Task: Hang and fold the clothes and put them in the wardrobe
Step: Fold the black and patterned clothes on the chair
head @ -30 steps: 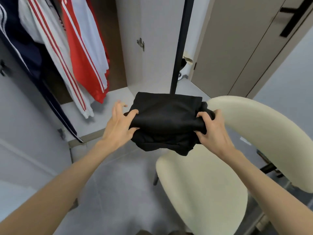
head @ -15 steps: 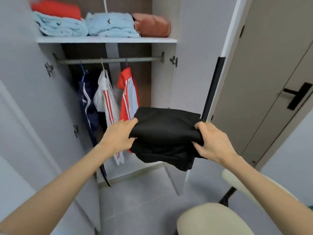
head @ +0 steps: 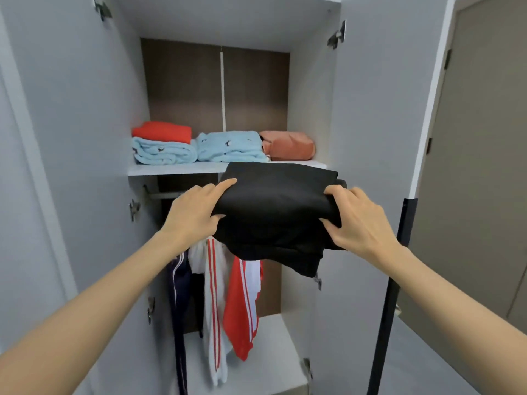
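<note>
A folded black garment (head: 273, 206) is held in the air in front of the open wardrobe, just below the front edge of the white shelf (head: 174, 168). My left hand (head: 196, 213) grips its left edge and my right hand (head: 359, 223) grips its right edge. A loose flap of the garment hangs down at the lower right. On the shelf lie a red folded item (head: 162, 132), two light blue folded items (head: 165, 151) (head: 228, 145) and an orange-pink one (head: 288, 145).
Under the shelf, a navy jacket (head: 179, 303), a white jacket with red stripes (head: 212, 295) and a red-and-white jacket (head: 242, 303) hang from a rail (head: 162, 195). Wardrobe doors (head: 71, 138) stand open on both sides. A beige door (head: 479, 166) is at the right.
Both hands have lifted the black garment from chair height up to the shelf level, and my view has tilted up to the shelf. The chair is out of view.
</note>
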Demonstrator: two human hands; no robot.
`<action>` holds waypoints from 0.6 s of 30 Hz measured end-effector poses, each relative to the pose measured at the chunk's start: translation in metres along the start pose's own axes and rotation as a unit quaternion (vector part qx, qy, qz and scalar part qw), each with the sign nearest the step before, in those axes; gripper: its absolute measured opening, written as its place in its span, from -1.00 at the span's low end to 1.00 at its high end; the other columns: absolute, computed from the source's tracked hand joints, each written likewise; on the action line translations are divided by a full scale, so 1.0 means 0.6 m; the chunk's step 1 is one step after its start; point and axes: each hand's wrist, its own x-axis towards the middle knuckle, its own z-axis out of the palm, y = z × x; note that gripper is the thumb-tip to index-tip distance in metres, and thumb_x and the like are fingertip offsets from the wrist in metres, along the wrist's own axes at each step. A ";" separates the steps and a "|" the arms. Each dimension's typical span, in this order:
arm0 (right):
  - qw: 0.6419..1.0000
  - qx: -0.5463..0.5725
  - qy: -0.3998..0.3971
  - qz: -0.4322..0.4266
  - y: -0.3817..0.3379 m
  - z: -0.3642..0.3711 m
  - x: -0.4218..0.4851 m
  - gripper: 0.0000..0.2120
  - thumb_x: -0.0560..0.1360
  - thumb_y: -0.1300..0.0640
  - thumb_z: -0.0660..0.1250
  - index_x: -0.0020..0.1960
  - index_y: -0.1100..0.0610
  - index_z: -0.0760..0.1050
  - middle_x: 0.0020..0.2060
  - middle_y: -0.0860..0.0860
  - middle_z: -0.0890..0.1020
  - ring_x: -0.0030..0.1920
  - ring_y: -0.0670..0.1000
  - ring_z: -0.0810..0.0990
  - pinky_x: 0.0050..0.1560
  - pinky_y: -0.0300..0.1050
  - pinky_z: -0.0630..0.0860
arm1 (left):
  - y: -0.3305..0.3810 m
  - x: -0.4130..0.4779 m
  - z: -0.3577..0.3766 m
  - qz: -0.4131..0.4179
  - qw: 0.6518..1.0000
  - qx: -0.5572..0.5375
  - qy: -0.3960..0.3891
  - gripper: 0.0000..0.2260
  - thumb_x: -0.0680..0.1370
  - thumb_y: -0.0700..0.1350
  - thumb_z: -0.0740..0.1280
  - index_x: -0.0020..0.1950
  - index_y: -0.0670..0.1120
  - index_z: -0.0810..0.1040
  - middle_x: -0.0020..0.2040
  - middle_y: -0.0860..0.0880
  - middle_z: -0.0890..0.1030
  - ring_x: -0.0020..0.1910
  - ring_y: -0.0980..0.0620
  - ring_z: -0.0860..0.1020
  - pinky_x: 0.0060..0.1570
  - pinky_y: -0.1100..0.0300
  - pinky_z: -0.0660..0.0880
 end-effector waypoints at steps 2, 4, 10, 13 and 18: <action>1.000 -0.005 0.028 -0.013 0.015 0.013 0.048 -0.63 0.44 0.05 0.38 0.18 0.05 0.34 -0.04 -0.03 0.57 -0.01 0.06 0.45 -0.32 -0.14 0.27 | -0.015 0.044 0.002 -0.002 1.000 -0.001 0.027 -0.34 0.51 -0.02 0.38 0.54 0.15 0.15 0.22 0.04 0.52 0.17 -0.05 0.46 0.05 0.02 0.48; 0.998 -0.007 0.055 -0.022 0.033 0.027 0.098 -0.64 0.44 0.06 0.38 0.16 0.05 0.34 -0.06 -0.03 0.57 -0.03 0.06 0.44 -0.33 -0.15 0.26 | -0.029 0.093 0.007 -0.003 0.998 0.000 0.055 -0.35 0.50 -0.04 0.39 0.53 0.13 0.18 0.26 0.01 0.52 0.20 -0.08 0.47 0.08 -0.04 0.48; 0.992 -0.005 0.115 -0.052 0.084 0.082 0.258 -0.66 0.44 0.12 0.39 0.17 0.12 0.39 -0.05 0.01 0.56 -0.01 0.09 0.44 -0.36 -0.13 0.28 | -0.078 0.245 0.027 -0.017 0.992 0.039 0.123 -0.37 0.48 -0.13 0.39 0.52 0.06 0.24 0.16 -0.04 0.54 0.10 -0.13 0.47 -0.01 -0.05 0.48; 0.986 0.003 0.155 -0.067 0.096 0.118 0.338 -0.67 0.44 0.18 0.40 0.16 0.15 0.41 -0.03 0.03 0.57 0.00 0.11 0.46 -0.37 -0.16 0.26 | -0.115 0.308 0.036 -0.023 0.983 0.071 0.171 -0.39 0.46 -0.15 0.39 0.49 0.04 0.29 0.09 -0.03 0.56 0.05 -0.14 0.49 -0.14 -0.01 0.49; 0.976 0.012 0.201 -0.085 0.094 0.193 0.457 -0.69 0.39 0.28 0.42 0.11 0.22 0.46 0.03 0.09 0.59 0.05 0.17 0.50 -0.39 -0.18 0.31 | -0.194 0.389 0.060 0.002 0.962 0.136 0.237 -0.44 0.36 -0.24 0.48 0.34 -0.11 0.46 -0.01 -0.10 0.59 -0.09 -0.19 0.55 -0.32 0.04 0.52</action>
